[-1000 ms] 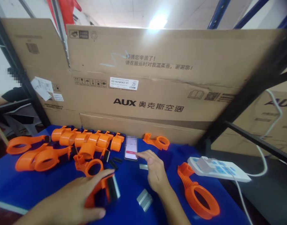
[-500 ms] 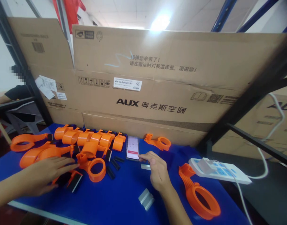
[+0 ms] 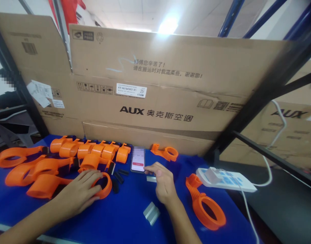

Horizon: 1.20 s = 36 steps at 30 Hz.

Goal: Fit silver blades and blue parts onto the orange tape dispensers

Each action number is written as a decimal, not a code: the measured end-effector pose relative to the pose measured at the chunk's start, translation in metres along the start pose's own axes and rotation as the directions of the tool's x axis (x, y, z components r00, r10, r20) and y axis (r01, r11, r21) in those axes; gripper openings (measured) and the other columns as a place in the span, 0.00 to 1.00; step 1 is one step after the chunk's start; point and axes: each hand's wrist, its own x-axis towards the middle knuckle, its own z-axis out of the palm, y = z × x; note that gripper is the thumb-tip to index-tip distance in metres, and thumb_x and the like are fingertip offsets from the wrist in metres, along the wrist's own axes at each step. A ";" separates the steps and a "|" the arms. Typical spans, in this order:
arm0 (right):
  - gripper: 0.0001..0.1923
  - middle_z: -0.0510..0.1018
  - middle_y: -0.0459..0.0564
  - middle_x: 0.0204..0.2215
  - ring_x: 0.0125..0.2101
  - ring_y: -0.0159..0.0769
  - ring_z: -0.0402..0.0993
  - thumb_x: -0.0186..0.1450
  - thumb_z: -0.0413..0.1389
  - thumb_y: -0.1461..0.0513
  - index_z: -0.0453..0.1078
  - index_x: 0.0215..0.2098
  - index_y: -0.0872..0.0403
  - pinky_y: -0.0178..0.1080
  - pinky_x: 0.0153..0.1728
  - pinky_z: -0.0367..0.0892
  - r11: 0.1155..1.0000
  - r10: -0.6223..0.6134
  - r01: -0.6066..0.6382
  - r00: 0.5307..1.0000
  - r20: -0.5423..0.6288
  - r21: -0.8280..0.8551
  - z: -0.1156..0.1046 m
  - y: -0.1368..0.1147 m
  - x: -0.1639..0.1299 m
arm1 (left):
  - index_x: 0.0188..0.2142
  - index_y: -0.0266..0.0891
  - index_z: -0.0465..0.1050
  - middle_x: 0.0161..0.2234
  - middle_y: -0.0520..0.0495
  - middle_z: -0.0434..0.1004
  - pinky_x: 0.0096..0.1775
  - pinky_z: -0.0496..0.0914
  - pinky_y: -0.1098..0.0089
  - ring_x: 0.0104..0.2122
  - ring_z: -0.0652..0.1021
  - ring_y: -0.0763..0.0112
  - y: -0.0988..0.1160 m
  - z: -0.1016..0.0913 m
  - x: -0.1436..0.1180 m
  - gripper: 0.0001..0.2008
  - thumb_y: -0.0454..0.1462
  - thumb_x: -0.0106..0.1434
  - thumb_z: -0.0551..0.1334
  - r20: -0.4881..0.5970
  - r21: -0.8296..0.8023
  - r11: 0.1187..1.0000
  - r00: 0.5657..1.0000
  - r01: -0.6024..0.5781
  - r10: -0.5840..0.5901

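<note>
My left hand [image 3: 81,189] is bent over an orange tape dispenser [image 3: 108,188], its fingers curled at the near side of the ring. The hand covers this dispenser's handle. My right hand [image 3: 163,181] has its index finger pointing at the lower right corner of a phone [image 3: 138,159], with the other fingers folded in and nothing visible in them. A red button shows on the lit screen. Partly under the right hand lies a small silver strip [image 3: 151,179]. Nearer me is a grooved silver metal piece [image 3: 151,213].
Several orange dispensers [image 3: 108,151] stand in rows at the left, beside small black strips [image 3: 119,177]. Single dispensers lie at the back [image 3: 170,154] and right [image 3: 210,211]. A white power strip [image 3: 238,183] with cables sits right. Cardboard [image 3: 158,98] walls the back of the blue table [image 3: 127,220].
My left hand has moved right, from the near-left dispensers onto the one with its ring beside the black strips. My right hand keeps its place at the phone. The whole view has shifted slightly.
</note>
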 end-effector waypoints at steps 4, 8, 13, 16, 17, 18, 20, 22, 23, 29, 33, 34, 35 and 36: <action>0.29 0.82 0.54 0.32 0.33 0.42 0.77 0.79 0.38 0.53 0.80 0.49 0.53 0.45 0.35 0.73 1.000 -0.010 0.010 1.000 -0.024 0.001 0.000 -0.003 0.000 | 0.50 0.45 0.76 0.53 0.41 0.78 0.58 0.69 0.51 0.53 0.77 0.50 0.004 -0.007 0.008 0.12 0.36 0.67 0.64 -0.030 -0.024 1.000 1.000 -0.009 0.008; 0.26 0.82 0.53 0.32 0.33 0.41 0.78 0.79 0.43 0.52 0.81 0.45 0.53 0.44 0.36 0.73 0.997 0.069 -0.070 0.997 0.026 0.026 0.005 -0.007 0.002 | 0.49 0.45 0.78 0.49 0.40 0.81 0.58 0.70 0.49 0.53 0.78 0.48 0.009 -0.005 0.008 0.14 0.34 0.63 0.68 -0.189 0.016 0.990 0.972 -0.139 0.140; 0.29 0.84 0.53 0.40 0.35 0.40 0.81 0.77 0.41 0.44 0.69 0.63 0.51 0.40 0.33 0.75 0.867 0.207 -0.359 0.891 0.404 0.347 0.013 -0.015 0.004 | 0.60 0.55 0.74 0.51 0.46 0.84 0.64 0.67 0.51 0.55 0.80 0.54 0.036 0.015 0.031 0.32 0.22 0.61 0.64 -0.189 -0.085 0.891 0.886 -0.445 0.424; 0.37 0.82 0.56 0.49 0.47 0.46 0.81 0.72 0.48 0.39 0.60 0.70 0.50 0.47 0.45 0.76 0.765 0.156 -0.424 0.852 0.500 0.484 0.016 -0.020 0.005 | 0.63 0.57 0.71 0.55 0.47 0.82 0.62 0.70 0.52 0.56 0.80 0.55 0.056 0.015 0.063 0.34 0.23 0.64 0.61 -0.086 -0.359 0.829 0.899 -0.429 0.429; 0.38 0.81 0.57 0.51 0.50 0.48 0.79 0.70 0.53 0.39 0.59 0.70 0.50 0.49 0.49 0.75 0.747 0.159 -0.434 0.852 0.499 0.504 0.017 -0.021 0.005 | 0.63 0.57 0.71 0.55 0.46 0.82 0.62 0.70 0.51 0.56 0.80 0.55 0.060 0.012 0.074 0.33 0.24 0.64 0.60 -0.079 -0.443 0.801 0.907 -0.403 0.413; 0.39 0.80 0.56 0.53 0.52 0.48 0.78 0.69 0.56 0.40 0.59 0.70 0.49 0.50 0.51 0.74 0.737 0.176 -0.441 0.857 0.485 0.512 0.018 -0.022 0.005 | 0.62 0.57 0.72 0.56 0.46 0.81 0.62 0.70 0.51 0.56 0.80 0.53 0.063 0.010 0.083 0.32 0.24 0.64 0.61 -0.088 -0.511 0.768 0.912 -0.386 0.400; 0.35 0.79 0.56 0.55 0.54 0.47 0.77 0.69 0.60 0.43 0.62 0.68 0.48 0.51 0.54 0.73 0.736 0.237 -0.450 0.871 0.431 0.505 0.020 -0.021 0.006 | 0.62 0.56 0.73 0.56 0.45 0.81 0.61 0.70 0.50 0.55 0.81 0.52 0.062 0.007 0.096 0.33 0.25 0.61 0.62 -0.136 -0.569 0.719 0.908 -0.399 0.397; 0.31 0.79 0.55 0.54 0.53 0.46 0.78 0.69 0.60 0.44 0.66 0.64 0.49 0.50 0.54 0.73 0.725 0.288 -0.465 0.875 0.390 0.508 0.021 -0.019 0.007 | 0.65 0.54 0.70 0.56 0.44 0.81 0.62 0.70 0.52 0.55 0.81 0.51 0.056 0.010 0.098 0.35 0.25 0.60 0.63 -0.156 -0.530 0.729 0.895 -0.433 0.419; 0.31 0.80 0.55 0.52 0.50 0.45 0.79 0.68 0.60 0.44 0.67 0.63 0.49 0.48 0.51 0.75 0.700 0.308 -0.481 0.870 0.384 0.528 0.021 -0.017 0.007 | 0.66 0.54 0.68 0.56 0.44 0.81 0.62 0.69 0.52 0.55 0.80 0.52 0.051 0.015 0.096 0.36 0.26 0.60 0.63 -0.151 -0.485 0.750 0.888 -0.449 0.434; 0.33 0.83 0.54 0.36 0.22 0.32 0.75 0.64 0.63 0.41 0.68 0.58 0.53 0.33 0.23 0.71 0.287 0.453 -0.498 0.824 0.342 0.818 0.012 -0.013 0.005 | 0.65 0.54 0.69 0.65 0.42 0.69 0.66 0.58 0.42 0.66 0.66 0.40 0.044 0.054 0.100 0.36 0.47 0.58 0.71 -0.641 -0.510 0.797 0.761 -0.325 -0.100; 0.42 0.84 0.58 0.36 0.25 0.36 0.79 0.56 0.65 0.35 0.71 0.55 0.57 0.34 0.26 0.71 0.114 0.401 -0.518 0.805 0.438 0.848 0.006 -0.012 0.002 | 0.68 0.44 0.64 0.65 0.37 0.70 0.64 0.60 0.45 0.65 0.67 0.44 0.064 0.056 0.145 0.34 0.58 0.72 0.46 -0.212 -0.976 0.141 0.891 -0.168 -0.402; 0.43 0.84 0.58 0.35 0.25 0.36 0.78 0.55 0.65 0.34 0.72 0.53 0.57 0.34 0.25 0.70 0.098 0.385 -0.537 0.797 0.465 0.838 0.006 -0.011 0.001 | 0.64 0.43 0.71 0.61 0.36 0.74 0.63 0.62 0.46 0.64 0.69 0.43 0.069 0.055 0.156 0.36 0.62 0.70 0.48 -0.126 -0.992 0.032 0.938 -0.122 -0.324; 0.43 0.84 0.57 0.34 0.24 0.35 0.77 0.55 0.65 0.34 0.73 0.52 0.57 0.33 0.25 0.69 0.091 0.379 -0.553 0.788 0.485 0.828 0.007 -0.010 0.001 | 0.58 0.42 0.77 0.58 0.36 0.78 0.62 0.63 0.47 0.63 0.70 0.41 0.073 0.054 0.165 0.37 0.64 0.67 0.51 -0.069 -0.996 -0.035 0.964 -0.081 -0.257; 0.41 0.83 0.55 0.32 0.23 0.35 0.76 0.55 0.65 0.34 0.75 0.50 0.57 0.33 0.24 0.68 0.088 0.387 -0.564 0.779 0.494 0.821 0.009 -0.008 0.000 | 0.52 0.40 0.81 0.55 0.35 0.80 0.61 0.64 0.49 0.61 0.71 0.40 0.076 0.053 0.172 0.37 0.66 0.64 0.54 -0.045 -0.995 -0.076 0.976 -0.062 -0.215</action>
